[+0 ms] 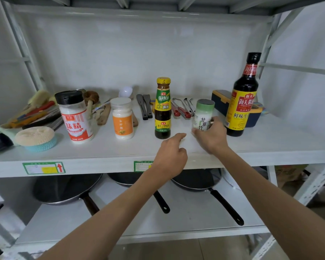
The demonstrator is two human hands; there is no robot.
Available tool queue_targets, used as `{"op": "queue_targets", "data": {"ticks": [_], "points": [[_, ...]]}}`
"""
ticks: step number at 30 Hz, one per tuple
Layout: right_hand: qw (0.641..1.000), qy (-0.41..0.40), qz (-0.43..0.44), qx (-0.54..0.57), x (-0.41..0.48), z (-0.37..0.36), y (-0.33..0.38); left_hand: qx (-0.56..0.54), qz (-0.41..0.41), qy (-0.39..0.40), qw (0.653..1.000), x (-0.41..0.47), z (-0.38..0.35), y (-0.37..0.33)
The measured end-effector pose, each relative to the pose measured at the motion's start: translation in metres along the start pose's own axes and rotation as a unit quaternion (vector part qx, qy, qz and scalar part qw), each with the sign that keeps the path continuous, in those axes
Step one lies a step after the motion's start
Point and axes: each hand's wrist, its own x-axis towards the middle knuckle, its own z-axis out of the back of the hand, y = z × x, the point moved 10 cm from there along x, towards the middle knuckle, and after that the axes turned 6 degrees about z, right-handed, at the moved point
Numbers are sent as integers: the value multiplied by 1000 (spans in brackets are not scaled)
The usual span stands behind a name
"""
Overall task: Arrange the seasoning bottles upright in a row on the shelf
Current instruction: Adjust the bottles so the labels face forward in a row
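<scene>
Several seasoning bottles stand upright in a row on the white shelf (101,152). From left: a black-capped jar with a red label (75,117), a white jar with an orange label (122,119), a dark sauce bottle with a yellow cap (163,107), a green-lidded white jar (204,113), and a tall soy sauce bottle (242,98). My right hand (212,136) wraps the lower part of the green-lidded jar. My left hand (172,154) hovers over the shelf's front edge, index finger out, holding nothing.
Behind the row lie black spatulas (144,107), red-handled tongs (182,109), a white spoon (125,91) and a navy box (221,102). Brushes and a scrubber (36,137) crowd the left end. Three black pans (68,188) sit on the lower shelf.
</scene>
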Motion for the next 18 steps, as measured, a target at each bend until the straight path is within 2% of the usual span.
{"op": "queue_targets", "data": {"ticks": [7, 12, 14, 18], "points": [[1000, 3, 6, -12, -8, 6, 5, 12, 10, 6, 1000, 1, -6, 2], [998, 51, -7, -47, -11, 7, 2, 15, 6, 3, 1000, 3, -4, 1], [998, 19, 1, -60, -8, 27, -3, 5, 1, 10, 1000, 3, -9, -3], [987, -144, 27, -71, -5, 89, -17, -4, -25, 18, 1000, 0, -24, -25]]}}
